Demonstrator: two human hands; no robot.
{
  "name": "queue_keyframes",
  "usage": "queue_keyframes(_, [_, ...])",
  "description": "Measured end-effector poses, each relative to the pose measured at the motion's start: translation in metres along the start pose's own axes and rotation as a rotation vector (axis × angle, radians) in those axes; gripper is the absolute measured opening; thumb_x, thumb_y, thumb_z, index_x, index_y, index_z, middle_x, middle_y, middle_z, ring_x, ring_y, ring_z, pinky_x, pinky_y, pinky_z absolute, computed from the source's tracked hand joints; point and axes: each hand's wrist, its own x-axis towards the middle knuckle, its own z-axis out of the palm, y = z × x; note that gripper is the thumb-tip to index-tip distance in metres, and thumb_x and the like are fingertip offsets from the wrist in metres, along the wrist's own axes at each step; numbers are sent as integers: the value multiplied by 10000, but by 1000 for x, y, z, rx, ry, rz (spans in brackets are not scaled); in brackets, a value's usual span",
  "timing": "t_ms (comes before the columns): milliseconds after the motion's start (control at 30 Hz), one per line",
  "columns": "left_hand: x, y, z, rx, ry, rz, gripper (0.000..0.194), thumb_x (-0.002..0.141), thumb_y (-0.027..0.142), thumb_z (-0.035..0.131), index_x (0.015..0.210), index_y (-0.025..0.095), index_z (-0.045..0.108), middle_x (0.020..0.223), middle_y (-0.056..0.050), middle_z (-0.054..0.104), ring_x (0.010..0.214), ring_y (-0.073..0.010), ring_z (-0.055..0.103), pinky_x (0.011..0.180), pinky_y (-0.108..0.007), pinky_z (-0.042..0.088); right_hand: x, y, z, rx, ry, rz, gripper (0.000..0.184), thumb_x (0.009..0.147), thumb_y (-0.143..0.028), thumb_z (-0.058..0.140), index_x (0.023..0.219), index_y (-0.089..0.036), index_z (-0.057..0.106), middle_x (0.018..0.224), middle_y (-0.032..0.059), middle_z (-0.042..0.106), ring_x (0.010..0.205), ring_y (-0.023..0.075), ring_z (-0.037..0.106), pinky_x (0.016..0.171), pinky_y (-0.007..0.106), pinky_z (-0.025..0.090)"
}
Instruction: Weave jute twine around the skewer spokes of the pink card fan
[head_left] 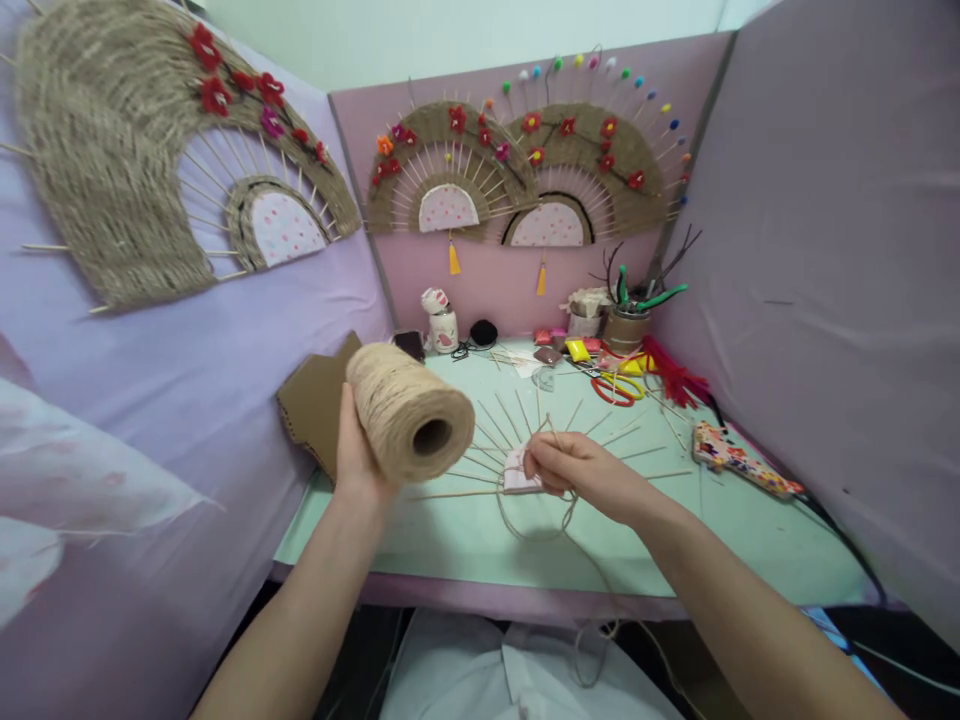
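My left hand (358, 445) grips a large spool of beige twine (405, 410), raised above the left part of the table with its hollow core facing me. Pinched in the closed fingers of my right hand (566, 463) is a length of twine (585, 560), which loops over the table and hangs past its front edge to my lap. Behind and below that hand lies a small fan frame, a pale half-round base (517, 473) with thin sticks (487, 425) spreading outward. My right fingers cover part of the base.
Scissors (615, 390), red yarn (671, 375) and small coloured packets (577, 350) lie toward the back right. A floral-covered glue gun (742, 460) with a cord rests at right. Brown cardboard (319, 405) stands at left. Finished twine fans (442, 160) hang on the walls.
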Motion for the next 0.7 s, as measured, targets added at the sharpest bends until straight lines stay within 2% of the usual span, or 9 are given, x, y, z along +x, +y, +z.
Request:
queue_keyframes(67, [5,3,7,-38,51,92,415,851,498,519,1126,198,602,976,-62,706,933,-224,663,839,-359,551,-12,-7,-2,-22,-40,-23,408,859,-552,552,715,-176,618,545,-43,393,514,94,323,518,251,257])
queue_keyframes(133, [11,7,10,-8,54,132,337,820,381,591,1118,223,600,989,-39,702,944,-202,658,860,-336,545,-22,-19,-9,100,25,-138,388,850,-541,578,676,-194,595,506,-61,320,485,95,273,506,258,242])
queue_keyframes(200, [15,12,7,77,63,87,328,787,277,619,1112,232,597,965,-34,701,921,-197,659,845,-331,550,-28,-33,-23,283,214,-306,352,852,-502,595,645,-220,552,475,-83,190,459,95,187,488,254,225])
queue_keyframes(267, [17,17,1,155,76,-36,324,776,260,615,1096,207,601,908,-60,698,899,-224,665,810,-352,562,-31,-45,-45,437,449,-443,309,873,-438,589,650,-233,530,471,-84,137,455,101,132,472,246,222])
queue_keyframes(333, [17,21,-3,171,78,-154,320,783,305,604,1075,174,607,848,-89,688,884,-259,671,777,-376,572,-35,-52,-69,556,646,-498,291,895,-383,568,651,-231,524,447,-80,156,450,102,113,457,246,231])
queue_keyframes(400, [17,22,-5,117,96,-169,330,793,353,597,1068,170,604,815,-92,679,864,-266,676,758,-379,577,-42,-53,-90,638,806,-500,325,913,-349,544,617,-219,508,410,-72,190,429,95,132,448,254,240])
queue_keyframes(467, [17,22,-2,13,102,-54,338,807,361,595,1101,193,583,853,-80,684,873,-246,676,773,-365,575,-52,-53,-102,674,916,-497,368,930,-332,516,583,-213,494,383,-61,215,401,85,168,441,268,243])
queue_keyframes(567, [24,18,5,-93,94,216,360,796,270,628,1146,240,546,984,-59,685,946,-200,661,828,-323,561,-69,-58,-105,719,992,-520,453,989,-312,376,564,-212,497,370,-48,233,364,76,204,421,284,249])
queue_keyframes(700, [37,15,7,74,133,483,529,669,71,712,1105,318,543,1115,6,647,993,-127,630,789,-194,542,-88,-77,-101,793,1102,-628,590,1021,-266,151,548,-200,497,342,-36,259,341,55,253,395,262,261])
